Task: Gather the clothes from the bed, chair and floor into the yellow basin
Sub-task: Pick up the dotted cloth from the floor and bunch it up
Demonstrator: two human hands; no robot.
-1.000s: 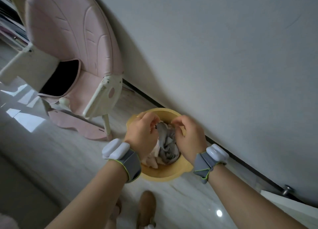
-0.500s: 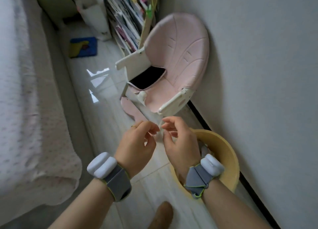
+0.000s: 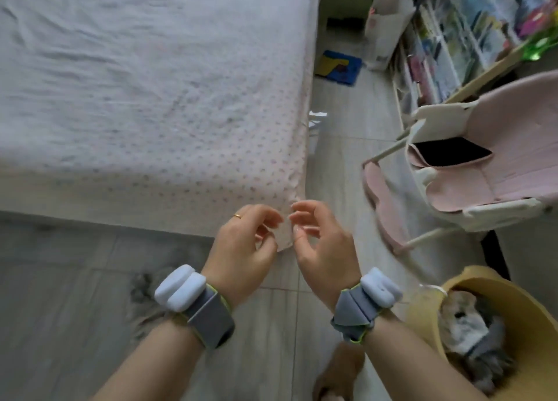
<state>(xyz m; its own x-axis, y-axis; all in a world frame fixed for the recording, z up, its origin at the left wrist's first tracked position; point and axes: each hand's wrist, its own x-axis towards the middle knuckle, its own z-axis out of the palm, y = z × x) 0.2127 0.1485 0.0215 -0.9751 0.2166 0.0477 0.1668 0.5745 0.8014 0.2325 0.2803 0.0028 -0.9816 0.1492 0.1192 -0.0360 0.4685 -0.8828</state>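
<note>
The yellow basin (image 3: 501, 292) stands on the floor at the lower right, with grey, white and pale clothes (image 3: 474, 325) heaped inside it. My left hand (image 3: 244, 246) and my right hand (image 3: 320, 243) hover side by side over the floor near the bed's corner, fingers loosely curled and apart, holding nothing. The bed (image 3: 136, 83) fills the upper left under a dotted pale sheet with no clothes on it. The pink chair (image 3: 489, 162) stands at the right with a black item (image 3: 450, 153) on its seat.
A bookshelf (image 3: 471, 35) packed with colourful books lines the far right. A white bag (image 3: 386, 26) and a blue and yellow mat (image 3: 338, 65) lie on the floor beyond the bed. A brown slipper (image 3: 341, 370) shows at the bottom edge.
My hands have let go of the grey clothes in the basin and lifted away, empty. The view has swung left from the wall and basin towards the bed.
</note>
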